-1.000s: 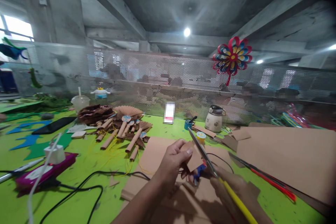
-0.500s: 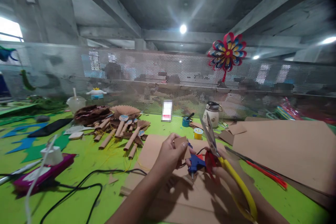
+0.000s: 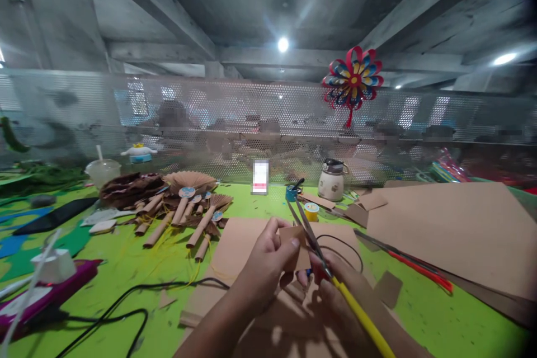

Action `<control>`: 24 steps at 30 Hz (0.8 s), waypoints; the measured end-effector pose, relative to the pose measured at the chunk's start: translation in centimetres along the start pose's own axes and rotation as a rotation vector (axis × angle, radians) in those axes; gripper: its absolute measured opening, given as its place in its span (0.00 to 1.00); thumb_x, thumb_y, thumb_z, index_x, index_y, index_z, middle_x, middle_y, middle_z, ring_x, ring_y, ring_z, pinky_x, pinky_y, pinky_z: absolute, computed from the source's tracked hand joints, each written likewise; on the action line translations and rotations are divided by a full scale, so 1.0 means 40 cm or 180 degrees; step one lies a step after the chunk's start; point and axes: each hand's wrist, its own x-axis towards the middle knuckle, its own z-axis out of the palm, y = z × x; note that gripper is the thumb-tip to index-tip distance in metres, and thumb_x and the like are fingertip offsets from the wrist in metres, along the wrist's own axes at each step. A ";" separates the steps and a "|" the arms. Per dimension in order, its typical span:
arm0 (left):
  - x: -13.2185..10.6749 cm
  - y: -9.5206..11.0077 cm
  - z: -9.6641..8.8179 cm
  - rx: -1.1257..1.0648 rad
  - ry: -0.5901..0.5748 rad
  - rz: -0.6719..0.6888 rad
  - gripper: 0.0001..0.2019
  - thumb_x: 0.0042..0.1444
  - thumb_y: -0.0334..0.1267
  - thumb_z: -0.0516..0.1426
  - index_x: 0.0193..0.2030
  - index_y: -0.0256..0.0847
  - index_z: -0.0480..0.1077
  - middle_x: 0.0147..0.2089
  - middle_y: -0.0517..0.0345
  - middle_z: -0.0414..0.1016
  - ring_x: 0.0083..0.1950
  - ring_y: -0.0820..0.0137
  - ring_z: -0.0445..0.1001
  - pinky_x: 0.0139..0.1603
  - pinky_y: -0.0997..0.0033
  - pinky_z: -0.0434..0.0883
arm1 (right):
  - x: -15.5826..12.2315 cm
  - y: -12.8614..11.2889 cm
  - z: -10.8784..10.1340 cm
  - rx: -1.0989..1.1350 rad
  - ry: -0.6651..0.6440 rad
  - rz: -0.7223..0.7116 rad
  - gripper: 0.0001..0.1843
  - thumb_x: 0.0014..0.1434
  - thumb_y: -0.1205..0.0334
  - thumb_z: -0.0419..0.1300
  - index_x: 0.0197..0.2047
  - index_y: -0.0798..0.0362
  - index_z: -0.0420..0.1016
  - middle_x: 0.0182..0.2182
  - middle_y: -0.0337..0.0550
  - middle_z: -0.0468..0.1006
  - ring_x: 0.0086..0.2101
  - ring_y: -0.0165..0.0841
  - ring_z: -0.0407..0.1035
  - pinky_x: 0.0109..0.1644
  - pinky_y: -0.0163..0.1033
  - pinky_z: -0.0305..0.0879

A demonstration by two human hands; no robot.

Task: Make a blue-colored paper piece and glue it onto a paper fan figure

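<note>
My left hand (image 3: 268, 260) pinches a small brown cardboard piece (image 3: 296, 246) between thumb and fingers, held up above the table. My right hand (image 3: 335, 299) grips yellow-handled scissors (image 3: 319, 251); their blades are slightly parted and cross the right edge of the cardboard piece, pointing up and away from me. Under both hands lie flat brown cardboard sheets (image 3: 239, 246). A black cable loop (image 3: 348, 246) runs just behind the scissors.
Rolled brown paper fans (image 3: 184, 212) lie left of centre on the green table (image 3: 138, 257). A large cardboard sheet (image 3: 453, 229) and red rods (image 3: 419, 271) lie right. Black cables (image 3: 126, 302) and a magenta power strip (image 3: 54, 291) lie left. A cream jar (image 3: 331, 182) stands by the mesh screen.
The scissors swung from upright and apart from the cardboard piece to crossing its right edge. The blue glue gun seen under my hands is now hidden. The view shifted right.
</note>
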 end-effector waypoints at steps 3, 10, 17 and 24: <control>-0.004 0.003 0.007 0.0084 -0.0148 -0.0066 0.14 0.56 0.48 0.58 0.38 0.42 0.59 0.28 0.57 0.75 0.19 0.76 0.69 0.16 0.81 0.52 | -0.002 -0.004 -0.002 0.0179 -0.0018 0.0120 0.27 0.60 0.39 0.50 0.48 0.54 0.71 0.31 0.45 0.75 0.29 0.33 0.70 0.31 0.34 0.68; -0.007 0.020 0.014 0.0360 0.0309 0.0133 0.14 0.57 0.48 0.57 0.36 0.38 0.67 0.23 0.59 0.70 0.19 0.78 0.64 0.17 0.80 0.52 | -0.007 -0.004 -0.009 0.0147 0.0111 0.0223 0.29 0.58 0.38 0.53 0.51 0.52 0.73 0.35 0.47 0.76 0.29 0.34 0.69 0.31 0.36 0.69; -0.012 0.016 0.030 -0.0089 0.0647 0.0516 0.10 0.56 0.43 0.59 0.37 0.37 0.70 0.33 0.57 0.72 0.34 0.72 0.68 0.40 0.72 0.66 | -0.006 -0.034 -0.019 -0.0099 0.0124 0.0012 0.29 0.55 0.37 0.56 0.46 0.54 0.75 0.27 0.45 0.72 0.28 0.36 0.67 0.32 0.38 0.69; -0.013 -0.001 0.051 -0.0205 0.0596 0.0364 0.12 0.55 0.43 0.59 0.39 0.36 0.70 0.32 0.57 0.70 0.33 0.71 0.68 0.38 0.71 0.66 | -0.015 -0.036 -0.004 -0.0109 0.0139 -0.0029 0.31 0.57 0.36 0.52 0.48 0.54 0.75 0.27 0.44 0.71 0.28 0.35 0.67 0.33 0.37 0.69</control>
